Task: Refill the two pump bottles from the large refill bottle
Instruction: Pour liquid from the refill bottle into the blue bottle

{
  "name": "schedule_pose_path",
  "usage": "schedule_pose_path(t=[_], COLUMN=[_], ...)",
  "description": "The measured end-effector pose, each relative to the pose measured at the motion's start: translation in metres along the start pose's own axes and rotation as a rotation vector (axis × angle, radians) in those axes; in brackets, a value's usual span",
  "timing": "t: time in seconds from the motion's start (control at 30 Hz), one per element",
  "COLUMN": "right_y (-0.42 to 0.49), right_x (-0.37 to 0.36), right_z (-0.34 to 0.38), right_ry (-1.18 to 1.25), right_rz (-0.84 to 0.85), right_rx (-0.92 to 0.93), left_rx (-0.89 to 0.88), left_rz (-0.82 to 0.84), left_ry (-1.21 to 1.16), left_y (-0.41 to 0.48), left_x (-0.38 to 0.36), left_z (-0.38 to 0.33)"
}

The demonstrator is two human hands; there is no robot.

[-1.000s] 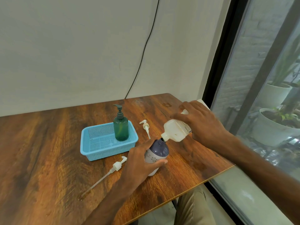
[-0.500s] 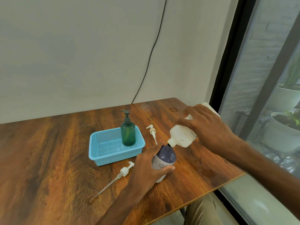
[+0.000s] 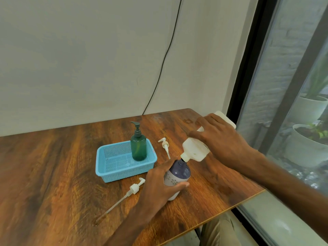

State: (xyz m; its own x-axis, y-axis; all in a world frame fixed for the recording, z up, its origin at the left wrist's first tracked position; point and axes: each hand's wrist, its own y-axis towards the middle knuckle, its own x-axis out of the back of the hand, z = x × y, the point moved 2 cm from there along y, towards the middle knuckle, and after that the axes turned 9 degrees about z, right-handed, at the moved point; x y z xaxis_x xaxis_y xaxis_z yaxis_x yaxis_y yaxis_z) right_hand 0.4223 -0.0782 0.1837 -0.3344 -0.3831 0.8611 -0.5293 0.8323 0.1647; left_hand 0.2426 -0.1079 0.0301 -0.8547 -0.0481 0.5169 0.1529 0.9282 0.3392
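His right hand (image 3: 221, 141) tips the white refill bottle (image 3: 195, 150) into the purple bottle (image 3: 178, 172), gripped upright on the table by his left hand (image 3: 158, 189); a wobble could spill.

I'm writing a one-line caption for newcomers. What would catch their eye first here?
First, the white refill bottle, tipped by the right hand with its spout at the mouth of the purple bottle, which the left hand grips at the front right of the table. Then the green pump bottle upright in the blue basket at mid-table, with a long-tubed pump head lying before the basket and a smaller pump head to its right.
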Motion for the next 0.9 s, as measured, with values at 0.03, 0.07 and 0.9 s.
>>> schedule_pose_path(t=[0.03,0.07,0.9], right_y=[0.0,-0.001,0.005], right_x=[0.001,0.003,0.027], right_z=[0.001,0.001,0.013], right_ry=[-0.008,-0.007,-0.187], right_rz=[0.009,0.026,0.072], right_rx=[0.003,0.002,0.103], left_rx=[-0.001,-0.004,-0.005], left_rz=[-0.001,-0.002,-0.011], left_ry=[-0.002,-0.004,0.007], left_y=[0.0,0.0,0.001], left_x=[0.0,0.001,0.001], left_z=[-0.001,-0.001,0.004])
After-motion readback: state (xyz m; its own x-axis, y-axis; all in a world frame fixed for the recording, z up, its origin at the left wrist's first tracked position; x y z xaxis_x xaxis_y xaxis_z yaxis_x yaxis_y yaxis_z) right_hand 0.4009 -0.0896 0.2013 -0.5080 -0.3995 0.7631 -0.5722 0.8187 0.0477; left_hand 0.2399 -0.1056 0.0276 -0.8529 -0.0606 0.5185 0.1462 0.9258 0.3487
